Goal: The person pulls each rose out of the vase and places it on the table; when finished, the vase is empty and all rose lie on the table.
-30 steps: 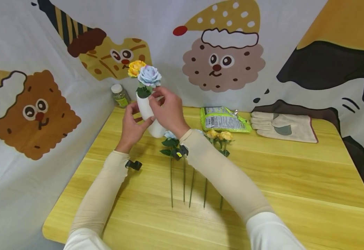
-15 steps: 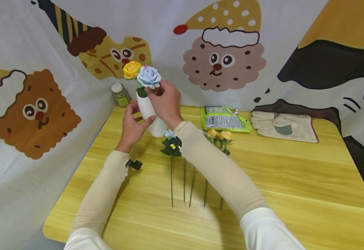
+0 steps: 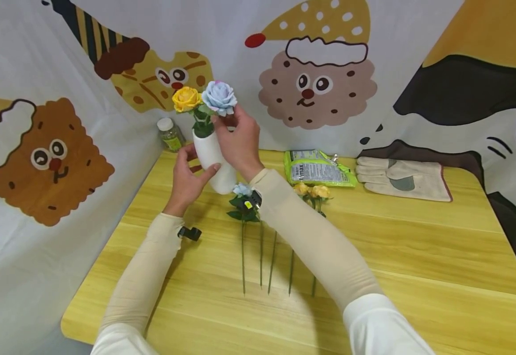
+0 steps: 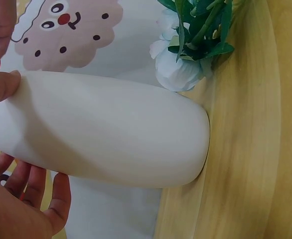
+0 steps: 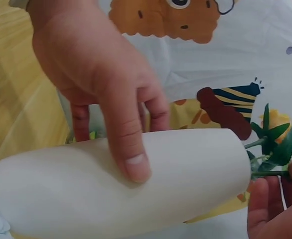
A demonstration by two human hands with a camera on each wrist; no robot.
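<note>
A white vase (image 3: 215,165) stands on the table, leaning slightly in the head view. My left hand (image 3: 186,180) grips its body, the thumb on the near side and the fingers around the far side. At the vase's mouth my right hand (image 3: 240,144) holds a light blue rose (image 3: 219,97) just under its bloom. The right wrist view shows its thumb and fingers pinching the green stem (image 5: 269,173) at the rim. A yellow rose (image 3: 187,99) also stands in the vase, left of the blue one. The stem ends are hidden inside the vase.
Several loose roses lie on the table in front, including a blue one (image 3: 242,190) and yellow ones (image 3: 320,192), partly covered by the right forearm. Along the back are a lidded bottle (image 3: 171,134), a green packet (image 3: 319,169) and a work glove (image 3: 404,179).
The blue rose has shifted up and to the right with my right hand, after dipping lower half a second ago. The yellow rose has leaned further left. My left hand stays on the vase.
</note>
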